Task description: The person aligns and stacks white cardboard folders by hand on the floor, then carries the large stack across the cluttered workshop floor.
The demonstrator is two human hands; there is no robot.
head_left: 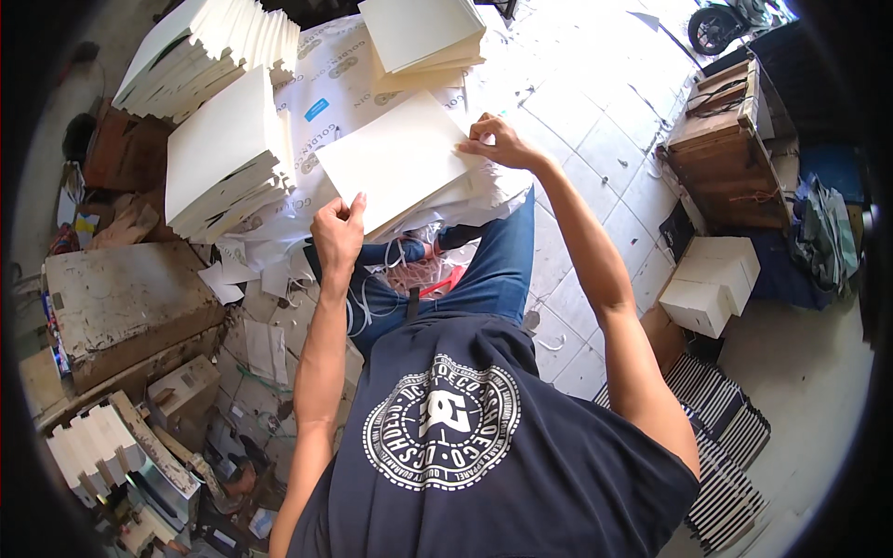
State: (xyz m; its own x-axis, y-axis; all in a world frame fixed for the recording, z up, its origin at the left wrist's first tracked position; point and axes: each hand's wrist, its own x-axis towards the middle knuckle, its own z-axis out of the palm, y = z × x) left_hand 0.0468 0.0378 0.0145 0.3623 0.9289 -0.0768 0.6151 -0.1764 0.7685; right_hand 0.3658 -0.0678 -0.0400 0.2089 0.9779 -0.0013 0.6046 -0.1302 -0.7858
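Note:
A cream sheet of paper or thin card (395,160) lies slanted at the near side of the worktable, in front of my lap. My left hand (338,232) is closed at its near left corner, thumb pointing up along the edge. At the right edge, my right hand (499,142) pinches the sheet between thumb and fingers. More sheets may lie under it; their layers are hard to make out. Just beyond sits a pile of similar cream sheets (423,33), and to the left stand two tall stacks of folded cream sheets (223,153), (191,65).
White printed wrapping (321,70) covers the table. Left of me are a worn box (130,302) and paper scraps (223,279) on the floor. To the right stand a wooden cabinet (726,163), white blocks (712,284) and stacks of dark-edged books (726,465). A motorbike wheel (714,31) shows far right.

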